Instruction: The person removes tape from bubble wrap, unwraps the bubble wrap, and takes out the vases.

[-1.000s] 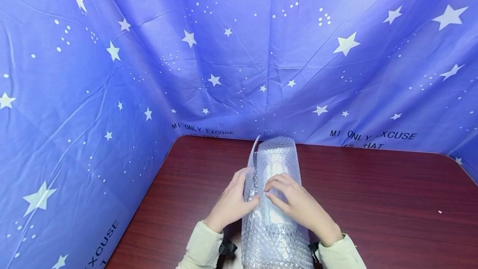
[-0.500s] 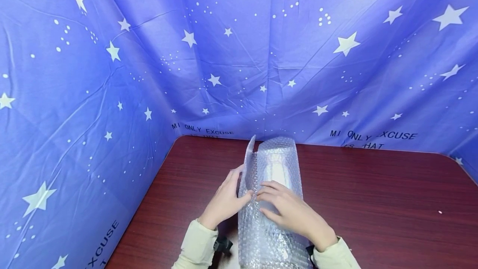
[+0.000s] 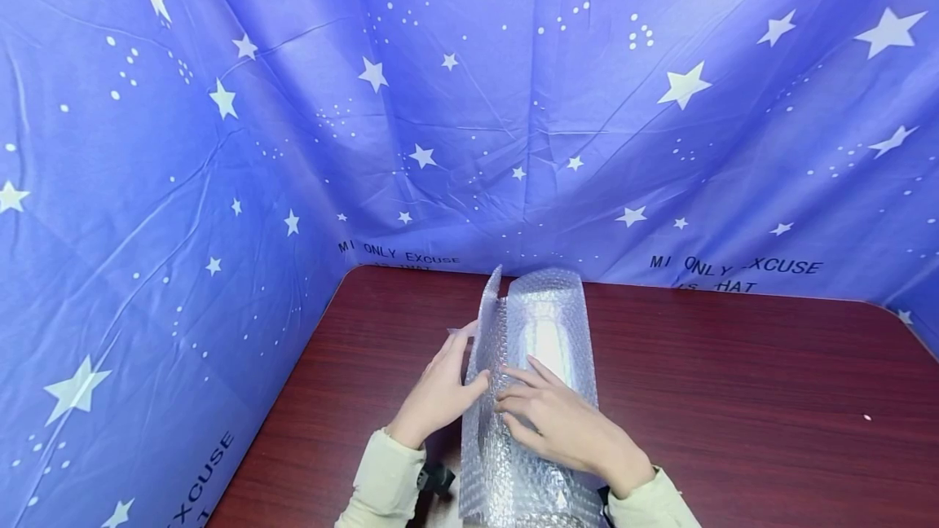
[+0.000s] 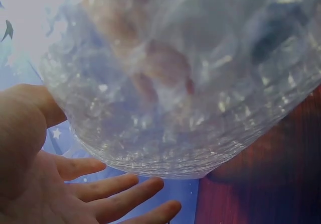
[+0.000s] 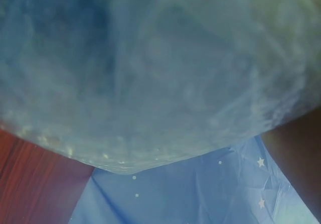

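Observation:
A length of clear bubble wrap (image 3: 548, 292), folded over into a long bundle, runs from the table's far edge to the near side. Its left flap (image 3: 488, 320) stands up, apart from the rest. My left hand (image 3: 434, 399) is at this flap, fingers on the outer side and thumb over the inner side. In the left wrist view those fingers (image 4: 118, 189) are straight and spread beneath the wrap. My right hand (image 3: 561, 426) rests on top of the bundle with extended fingers. Wrap fills most of the right wrist view, hiding the right hand there. What the bundle contains is unclear.
The dark red wood-grain table (image 3: 719, 381) lies under the wrap. Blue star-printed cloth (image 3: 469, 104) hangs along its back and left side. A small clear strip (image 3: 462, 332) juts out by the left fingertips. One white speck (image 3: 867, 417) lies at the right.
The left flap has been pulled left and away from the bundle, with my left hand shifting left. My right hand has slid slightly left and nearer across the wrap, its fingers spreading.

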`<action>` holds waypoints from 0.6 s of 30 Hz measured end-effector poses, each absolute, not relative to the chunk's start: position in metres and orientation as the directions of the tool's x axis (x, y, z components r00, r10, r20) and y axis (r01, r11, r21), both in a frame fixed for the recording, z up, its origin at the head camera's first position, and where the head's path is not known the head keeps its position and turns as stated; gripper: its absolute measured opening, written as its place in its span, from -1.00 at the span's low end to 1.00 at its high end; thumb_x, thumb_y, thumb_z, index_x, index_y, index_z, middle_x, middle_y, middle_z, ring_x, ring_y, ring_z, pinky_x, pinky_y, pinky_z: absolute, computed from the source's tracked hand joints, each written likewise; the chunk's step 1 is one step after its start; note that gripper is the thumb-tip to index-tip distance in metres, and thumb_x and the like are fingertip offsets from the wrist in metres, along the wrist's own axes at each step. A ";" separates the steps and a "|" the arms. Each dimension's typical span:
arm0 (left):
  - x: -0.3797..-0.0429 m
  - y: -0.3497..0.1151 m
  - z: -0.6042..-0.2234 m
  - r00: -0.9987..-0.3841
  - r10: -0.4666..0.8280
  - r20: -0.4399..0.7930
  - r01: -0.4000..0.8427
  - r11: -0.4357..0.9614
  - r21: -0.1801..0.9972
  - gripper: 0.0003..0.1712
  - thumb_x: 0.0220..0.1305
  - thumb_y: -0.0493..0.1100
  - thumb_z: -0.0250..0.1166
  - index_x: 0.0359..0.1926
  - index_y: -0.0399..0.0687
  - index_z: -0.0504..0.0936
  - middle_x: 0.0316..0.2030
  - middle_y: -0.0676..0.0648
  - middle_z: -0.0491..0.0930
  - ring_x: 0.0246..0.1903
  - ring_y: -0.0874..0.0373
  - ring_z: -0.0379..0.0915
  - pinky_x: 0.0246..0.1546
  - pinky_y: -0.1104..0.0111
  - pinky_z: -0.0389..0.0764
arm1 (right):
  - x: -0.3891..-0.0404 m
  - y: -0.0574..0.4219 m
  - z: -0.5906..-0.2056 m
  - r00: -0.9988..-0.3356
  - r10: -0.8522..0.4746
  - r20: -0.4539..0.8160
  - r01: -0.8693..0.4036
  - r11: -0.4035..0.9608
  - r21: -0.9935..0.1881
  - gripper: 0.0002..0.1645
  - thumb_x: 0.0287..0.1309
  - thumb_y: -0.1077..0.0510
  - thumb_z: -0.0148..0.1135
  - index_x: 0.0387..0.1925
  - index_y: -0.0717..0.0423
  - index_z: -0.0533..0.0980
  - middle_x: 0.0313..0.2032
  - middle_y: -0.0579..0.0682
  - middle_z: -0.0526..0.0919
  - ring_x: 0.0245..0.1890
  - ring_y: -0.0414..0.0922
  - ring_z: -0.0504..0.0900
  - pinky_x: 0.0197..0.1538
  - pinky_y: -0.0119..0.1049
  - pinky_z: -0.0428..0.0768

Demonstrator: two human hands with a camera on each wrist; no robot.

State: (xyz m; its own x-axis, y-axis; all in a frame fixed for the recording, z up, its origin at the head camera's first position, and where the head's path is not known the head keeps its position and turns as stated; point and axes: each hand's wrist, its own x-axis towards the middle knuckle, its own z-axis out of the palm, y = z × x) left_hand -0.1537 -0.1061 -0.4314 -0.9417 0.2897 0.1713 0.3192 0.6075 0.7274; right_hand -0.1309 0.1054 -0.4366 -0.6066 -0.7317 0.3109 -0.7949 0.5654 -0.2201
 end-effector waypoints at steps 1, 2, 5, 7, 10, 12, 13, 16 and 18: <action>-0.154 -0.106 -0.432 -0.941 0.290 0.172 0.320 0.606 0.728 -0.18 0.27 -0.12 0.25 0.51 0.05 0.16 0.37 -0.22 0.34 0.40 -0.19 0.20 0.27 -0.18 0.39 | -0.131 0.105 -0.436 -0.612 -0.729 0.308 -0.791 0.569 -0.225 -0.73 0.36 0.09 0.11 -0.10 0.03 0.69 -0.06 -0.15 0.73 0.33 -0.01 0.44 0.47 0.22 0.15; -0.153 -0.106 -0.431 -0.941 0.291 0.172 0.321 0.606 0.728 -0.18 0.27 -0.12 0.25 0.51 0.05 0.16 0.37 -0.22 0.34 0.39 -0.18 0.22 0.27 -0.17 0.40 | -0.130 0.105 -0.436 -0.615 -0.726 0.307 -0.789 0.571 -0.229 -0.73 0.38 0.09 0.08 -0.12 0.02 0.69 -0.07 -0.16 0.74 0.33 -0.02 0.44 0.47 0.22 0.15; -0.153 -0.106 -0.431 -0.938 0.295 0.181 0.329 0.601 0.728 -0.18 0.27 -0.14 0.25 0.51 0.03 0.16 0.36 -0.22 0.35 0.32 -0.13 0.33 0.23 -0.13 0.45 | -0.130 0.104 -0.436 -0.618 -0.724 0.307 -0.786 0.574 -0.230 -0.71 0.40 0.09 0.04 -0.17 -0.01 0.70 -0.10 -0.18 0.74 0.31 -0.02 0.46 0.47 0.23 0.15; -0.153 -0.106 -0.431 -0.937 0.296 0.186 0.334 0.600 0.727 -0.18 0.27 -0.14 0.25 0.51 0.01 0.16 0.36 -0.22 0.35 0.31 -0.12 0.34 0.22 -0.10 0.46 | -0.130 0.104 -0.436 -0.615 -0.723 0.314 -0.788 0.575 -0.219 -0.71 0.41 0.07 0.04 -0.20 -0.03 0.70 -0.12 -0.19 0.73 0.29 -0.03 0.48 0.46 0.23 0.16; -0.153 -0.106 -0.431 -0.937 0.293 0.188 0.334 0.600 0.727 -0.18 0.26 -0.14 0.25 0.51 0.00 0.17 0.37 -0.21 0.34 0.32 -0.11 0.33 0.23 -0.09 0.46 | -0.130 0.103 -0.438 -0.605 -0.721 0.339 -0.795 0.572 -0.203 -0.73 0.39 0.05 0.07 -0.25 -0.06 0.70 -0.15 -0.19 0.71 0.23 -0.04 0.50 0.46 0.21 0.19; -0.153 -0.106 -0.431 -0.939 0.289 0.187 0.330 0.603 0.726 -0.18 0.26 -0.14 0.25 0.51 0.01 0.17 0.37 -0.21 0.34 0.34 -0.11 0.31 0.25 -0.09 0.44 | -0.130 0.103 -0.439 -0.594 -0.718 0.364 -0.802 0.564 -0.195 -0.76 0.37 0.04 0.11 -0.28 -0.08 0.70 -0.16 -0.19 0.68 0.19 -0.05 0.51 0.45 0.20 0.21; -0.153 -0.106 -0.431 -0.940 0.287 0.186 0.328 0.604 0.727 -0.18 0.26 -0.14 0.25 0.51 0.02 0.17 0.38 -0.20 0.33 0.33 -0.10 0.31 0.25 -0.09 0.44 | -0.130 0.103 -0.439 -0.586 -0.716 0.379 -0.807 0.558 -0.192 -0.77 0.35 0.04 0.13 -0.30 -0.09 0.70 -0.17 -0.19 0.66 0.17 -0.05 0.52 0.44 0.20 0.22; -0.154 -0.106 -0.432 -0.941 0.284 0.185 0.325 0.602 0.729 -0.19 0.26 -0.14 0.25 0.51 0.02 0.17 0.38 -0.19 0.34 0.33 -0.09 0.33 0.25 -0.08 0.44 | -0.130 0.103 -0.439 -0.568 -0.712 0.414 -0.818 0.545 -0.185 -0.81 0.32 0.05 0.17 -0.36 -0.13 0.68 -0.17 -0.19 0.59 0.13 -0.08 0.51 0.44 0.19 0.23; -0.154 -0.106 -0.432 -0.941 0.285 0.185 0.325 0.599 0.731 -0.19 0.26 -0.15 0.24 0.50 0.01 0.17 0.37 -0.18 0.35 0.30 -0.07 0.36 0.23 -0.07 0.46 | -0.131 0.103 -0.439 -0.564 -0.708 0.426 -0.819 0.544 -0.180 -0.82 0.30 0.04 0.18 -0.39 -0.15 0.66 -0.17 -0.19 0.57 0.11 -0.10 0.50 0.44 0.18 0.23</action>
State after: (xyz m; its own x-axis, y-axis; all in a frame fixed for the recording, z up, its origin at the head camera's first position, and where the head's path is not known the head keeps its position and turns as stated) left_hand -0.1544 -0.1062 -0.4317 -0.9406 0.2848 0.1847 0.3251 0.5994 0.7314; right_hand -0.1307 0.1029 -0.4389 -0.5637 -0.7079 0.4255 -0.8193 0.5444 -0.1798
